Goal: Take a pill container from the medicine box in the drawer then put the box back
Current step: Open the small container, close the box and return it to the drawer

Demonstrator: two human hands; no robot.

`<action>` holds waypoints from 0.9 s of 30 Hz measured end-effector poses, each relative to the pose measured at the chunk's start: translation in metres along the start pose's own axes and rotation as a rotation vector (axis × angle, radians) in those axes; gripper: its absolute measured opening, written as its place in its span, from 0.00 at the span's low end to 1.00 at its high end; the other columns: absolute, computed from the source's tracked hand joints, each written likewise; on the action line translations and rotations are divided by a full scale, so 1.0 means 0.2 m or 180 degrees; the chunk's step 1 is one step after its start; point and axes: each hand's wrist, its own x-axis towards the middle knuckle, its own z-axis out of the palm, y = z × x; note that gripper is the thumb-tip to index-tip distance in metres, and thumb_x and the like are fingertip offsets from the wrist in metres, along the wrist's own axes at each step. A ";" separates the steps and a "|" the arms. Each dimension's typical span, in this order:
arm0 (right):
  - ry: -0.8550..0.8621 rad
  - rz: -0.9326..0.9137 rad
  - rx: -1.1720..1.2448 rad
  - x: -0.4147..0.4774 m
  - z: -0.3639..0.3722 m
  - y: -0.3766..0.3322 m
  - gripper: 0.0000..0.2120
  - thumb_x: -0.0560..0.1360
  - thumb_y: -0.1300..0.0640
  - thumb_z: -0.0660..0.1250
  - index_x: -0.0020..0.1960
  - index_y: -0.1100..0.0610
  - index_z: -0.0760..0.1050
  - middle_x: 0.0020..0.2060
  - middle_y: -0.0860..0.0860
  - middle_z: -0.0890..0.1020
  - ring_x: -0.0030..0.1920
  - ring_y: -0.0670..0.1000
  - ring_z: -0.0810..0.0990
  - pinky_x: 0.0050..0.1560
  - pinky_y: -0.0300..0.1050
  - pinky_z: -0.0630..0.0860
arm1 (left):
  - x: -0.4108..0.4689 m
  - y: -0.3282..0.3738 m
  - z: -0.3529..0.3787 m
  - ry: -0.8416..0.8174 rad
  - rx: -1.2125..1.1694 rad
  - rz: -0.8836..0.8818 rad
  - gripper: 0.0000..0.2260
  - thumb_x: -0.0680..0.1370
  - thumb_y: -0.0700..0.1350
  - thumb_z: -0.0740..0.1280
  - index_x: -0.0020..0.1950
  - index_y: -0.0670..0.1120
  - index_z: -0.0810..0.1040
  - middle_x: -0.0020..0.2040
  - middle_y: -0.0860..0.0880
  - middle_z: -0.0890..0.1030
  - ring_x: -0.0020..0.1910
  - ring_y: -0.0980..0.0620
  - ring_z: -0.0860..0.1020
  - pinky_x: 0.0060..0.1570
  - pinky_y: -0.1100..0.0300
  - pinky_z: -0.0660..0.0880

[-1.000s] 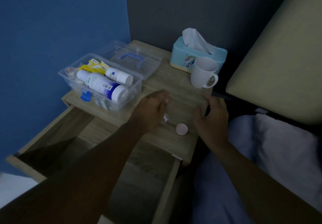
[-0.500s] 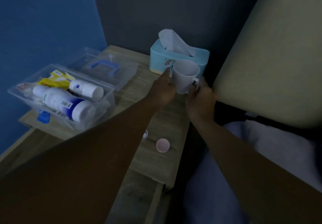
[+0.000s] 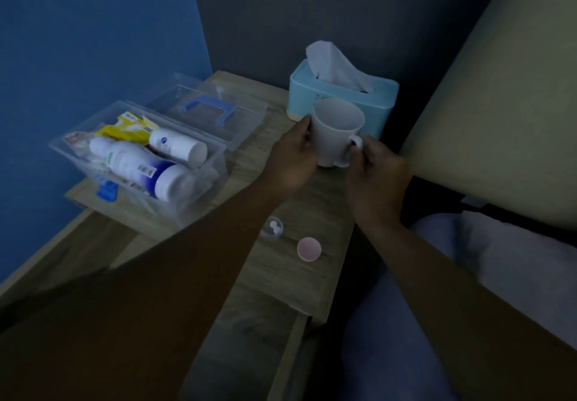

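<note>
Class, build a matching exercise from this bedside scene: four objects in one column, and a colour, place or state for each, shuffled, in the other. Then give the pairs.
Objects:
1. mug
2. tissue box
3. small round lid
4. medicine box

Descriptions:
A. light blue, at the back of the nightstand
B. pink, lying flat near the front edge
C. clear plastic, open, bottles inside
D. white, held by both hands

Pairs: 1-D, 2-A, 3-B, 4-C
</note>
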 end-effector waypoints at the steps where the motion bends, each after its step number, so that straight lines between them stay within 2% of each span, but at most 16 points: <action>1: -0.0013 -0.0040 0.0064 -0.02 -0.01 -0.02 0.12 0.81 0.55 0.63 0.56 0.57 0.83 0.47 0.55 0.87 0.48 0.55 0.85 0.50 0.55 0.80 | -0.04 0.00 -0.03 0.0021 -0.0046 0.0047 0.22 0.79 0.36 0.59 0.74 0.43 0.66 0.71 0.44 0.74 0.69 0.49 0.72 0.68 0.56 0.69; 3: -0.0053 -0.0110 0.0254 -0.06 -0.02 -0.06 0.11 0.80 0.56 0.65 0.55 0.57 0.84 0.45 0.54 0.88 0.46 0.53 0.86 0.49 0.53 0.81 | -0.12 -0.01 -0.08 0.0101 -0.0186 0.0070 0.24 0.78 0.30 0.58 0.75 0.40 0.65 0.70 0.48 0.72 0.69 0.53 0.71 0.66 0.68 0.68; 5: -0.0104 -0.0201 0.0335 -0.11 -0.04 -0.10 0.10 0.80 0.57 0.66 0.55 0.58 0.84 0.44 0.53 0.88 0.44 0.48 0.85 0.47 0.45 0.81 | -0.21 -0.02 -0.12 0.0174 -0.0275 0.0041 0.25 0.77 0.28 0.57 0.75 0.40 0.64 0.67 0.52 0.71 0.67 0.58 0.70 0.61 0.76 0.66; 7: -0.0168 -0.0240 0.0357 -0.16 -0.04 -0.13 0.10 0.79 0.59 0.68 0.56 0.58 0.84 0.46 0.52 0.88 0.45 0.45 0.84 0.47 0.38 0.79 | -0.29 -0.02 -0.16 0.0146 -0.0362 -0.0050 0.27 0.77 0.26 0.56 0.75 0.40 0.62 0.67 0.54 0.69 0.66 0.61 0.69 0.61 0.77 0.66; 10: -0.0247 -0.0226 0.0375 -0.23 -0.05 -0.16 0.09 0.78 0.60 0.69 0.56 0.58 0.84 0.47 0.51 0.88 0.46 0.43 0.84 0.47 0.32 0.77 | -0.38 0.01 -0.21 0.0096 -0.0369 -0.0155 0.29 0.76 0.25 0.56 0.76 0.41 0.61 0.67 0.54 0.69 0.67 0.61 0.69 0.60 0.76 0.67; 13: -0.0282 -0.0235 0.0425 -0.27 -0.07 -0.19 0.09 0.78 0.61 0.69 0.56 0.59 0.84 0.48 0.51 0.88 0.47 0.42 0.84 0.48 0.24 0.74 | -0.44 0.04 -0.24 0.0048 -0.0394 -0.0176 0.28 0.77 0.25 0.56 0.76 0.41 0.62 0.71 0.47 0.71 0.68 0.58 0.69 0.67 0.67 0.67; 14: -0.0288 -0.0240 0.0424 -0.28 -0.07 -0.19 0.09 0.78 0.61 0.69 0.56 0.60 0.84 0.48 0.51 0.88 0.48 0.42 0.83 0.48 0.23 0.73 | -0.45 0.05 -0.24 0.0040 -0.0387 -0.0172 0.27 0.77 0.26 0.57 0.75 0.40 0.63 0.72 0.47 0.71 0.69 0.57 0.69 0.67 0.68 0.67; 16: -0.0311 -0.0230 0.0424 -0.30 -0.08 -0.20 0.10 0.77 0.63 0.69 0.57 0.61 0.84 0.49 0.52 0.87 0.48 0.42 0.83 0.50 0.23 0.73 | -0.47 0.05 -0.24 0.0083 -0.0259 -0.0145 0.25 0.78 0.29 0.59 0.74 0.41 0.65 0.69 0.49 0.73 0.66 0.59 0.70 0.60 0.76 0.68; 18: -0.0333 -0.0185 0.0465 -0.33 -0.08 -0.20 0.11 0.77 0.64 0.69 0.58 0.61 0.83 0.50 0.52 0.87 0.49 0.43 0.83 0.50 0.23 0.74 | -0.49 0.04 -0.24 0.0109 -0.0189 -0.0122 0.23 0.79 0.31 0.59 0.74 0.41 0.66 0.69 0.48 0.74 0.65 0.60 0.71 0.56 0.80 0.67; 20: -0.0358 -0.0128 0.0488 -0.35 -0.07 -0.20 0.11 0.77 0.63 0.69 0.59 0.61 0.83 0.51 0.51 0.87 0.51 0.44 0.84 0.52 0.26 0.76 | -0.50 0.02 -0.24 0.0122 -0.0175 -0.0121 0.24 0.78 0.31 0.59 0.74 0.41 0.66 0.70 0.46 0.74 0.67 0.58 0.71 0.59 0.77 0.68; 24: -0.0325 -0.0173 0.0483 -0.39 -0.07 -0.17 0.11 0.77 0.64 0.69 0.59 0.60 0.83 0.49 0.48 0.86 0.50 0.43 0.83 0.51 0.26 0.75 | -0.51 -0.02 -0.25 0.0044 -0.0191 -0.0218 0.26 0.77 0.29 0.58 0.75 0.43 0.64 0.72 0.46 0.72 0.71 0.53 0.70 0.69 0.58 0.68; 27: -0.0299 -0.0142 0.0493 -0.40 -0.06 -0.15 0.11 0.77 0.64 0.69 0.59 0.59 0.83 0.50 0.50 0.87 0.50 0.43 0.83 0.51 0.29 0.76 | -0.52 -0.04 -0.24 -0.0016 -0.0239 -0.0257 0.28 0.77 0.30 0.58 0.76 0.46 0.63 0.73 0.47 0.71 0.71 0.55 0.69 0.69 0.57 0.68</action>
